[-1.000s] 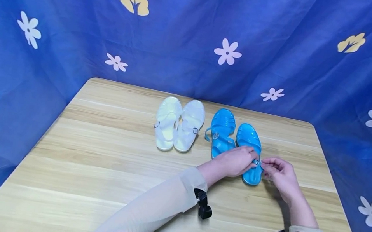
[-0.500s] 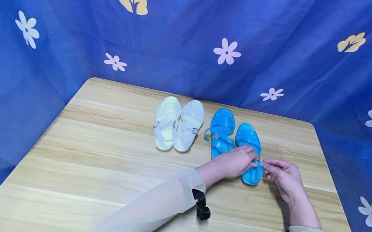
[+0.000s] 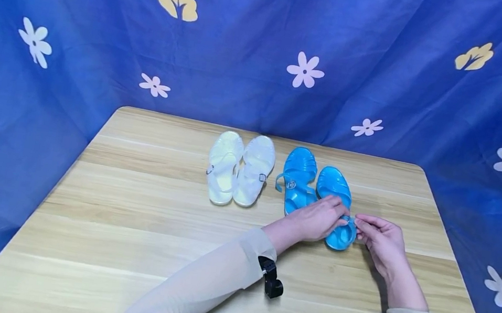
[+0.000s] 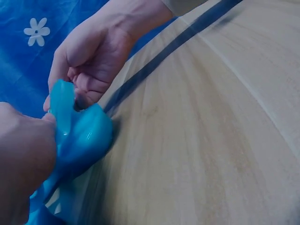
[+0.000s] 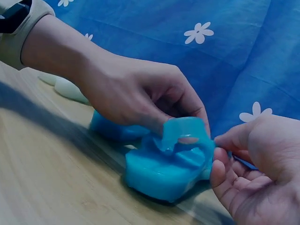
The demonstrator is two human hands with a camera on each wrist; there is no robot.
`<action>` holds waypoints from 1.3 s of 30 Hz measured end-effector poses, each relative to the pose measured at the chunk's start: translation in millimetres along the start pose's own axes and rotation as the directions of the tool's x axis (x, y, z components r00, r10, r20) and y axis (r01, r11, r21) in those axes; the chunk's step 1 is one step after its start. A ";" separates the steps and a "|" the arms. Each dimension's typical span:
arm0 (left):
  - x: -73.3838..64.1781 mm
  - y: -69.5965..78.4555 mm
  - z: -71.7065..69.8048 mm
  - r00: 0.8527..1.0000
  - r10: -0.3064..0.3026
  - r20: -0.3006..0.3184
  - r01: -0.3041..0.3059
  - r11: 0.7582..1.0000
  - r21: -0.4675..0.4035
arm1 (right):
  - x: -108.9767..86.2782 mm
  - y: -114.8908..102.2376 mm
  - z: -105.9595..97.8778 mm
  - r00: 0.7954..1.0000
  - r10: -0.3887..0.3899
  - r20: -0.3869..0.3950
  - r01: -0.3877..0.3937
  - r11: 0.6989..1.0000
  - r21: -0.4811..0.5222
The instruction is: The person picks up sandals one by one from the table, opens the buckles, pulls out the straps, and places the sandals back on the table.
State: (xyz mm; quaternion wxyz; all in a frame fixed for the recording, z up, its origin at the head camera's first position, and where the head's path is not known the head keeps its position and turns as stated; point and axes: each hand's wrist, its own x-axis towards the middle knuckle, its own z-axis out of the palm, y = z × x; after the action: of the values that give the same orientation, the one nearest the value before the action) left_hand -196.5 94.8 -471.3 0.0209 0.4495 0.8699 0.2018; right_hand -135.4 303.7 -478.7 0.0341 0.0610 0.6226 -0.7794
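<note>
The right-hand blue jelly sandal (image 3: 334, 181) lies on the table with its toe toward the curtain. My left hand (image 3: 316, 219) reaches across its middle and grips the strap near the buckle, which the fingers mostly hide. At the sandal's right side, my right hand (image 3: 381, 241) pinches the strap's end between thumb and fingertips. The heel strap (image 5: 185, 127) stands up in a loop above the heel (image 5: 157, 180) in the right wrist view. To the left lies the other blue sandal (image 3: 301, 164), its side strap hanging loose; my left hand overlaps its heel.
Two white sandals, a left one (image 3: 228, 148) and a right one (image 3: 258, 152), lie side by side left of the blue pair. The wooden table (image 3: 127, 225) ends at a blue flowered curtain (image 3: 248, 34) behind and at both sides.
The blue heel strap has come round into a loop over the heel. My right hand has shifted slightly, still pinching the strap end; my left hand stays in place.
</note>
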 end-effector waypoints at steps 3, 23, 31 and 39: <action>1.5 -1.0 -2.2 1.000 -0.010 0.009 0.010 0.998 -0.064 | 0.1 -1.4 -1.2 1.000 -0.017 0.005 0.018 0.999 -0.031; 9.4 3.2 -13.4 0.988 -0.106 0.115 0.120 0.985 -0.121 | -2.0 5.1 -1.9 0.999 -0.038 0.006 0.039 0.996 -0.078; 3.9 3.7 -10.2 0.992 -0.101 0.069 0.108 0.988 -0.112 | -1.4 5.6 -0.2 1.000 0.006 0.001 -0.006 0.999 -0.033; -0.9 1.0 -5.6 0.997 -0.070 0.016 0.072 0.985 -0.155 | 2.6 3.6 2.9 1.000 0.023 -0.004 -0.024 0.995 -0.095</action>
State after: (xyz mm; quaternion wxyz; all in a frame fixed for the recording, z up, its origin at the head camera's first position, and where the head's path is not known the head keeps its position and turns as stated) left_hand -196.4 92.7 -465.9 0.0679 0.4162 0.8669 0.2659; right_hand -137.6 300.1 -481.9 0.0450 0.0679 0.6581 -0.7485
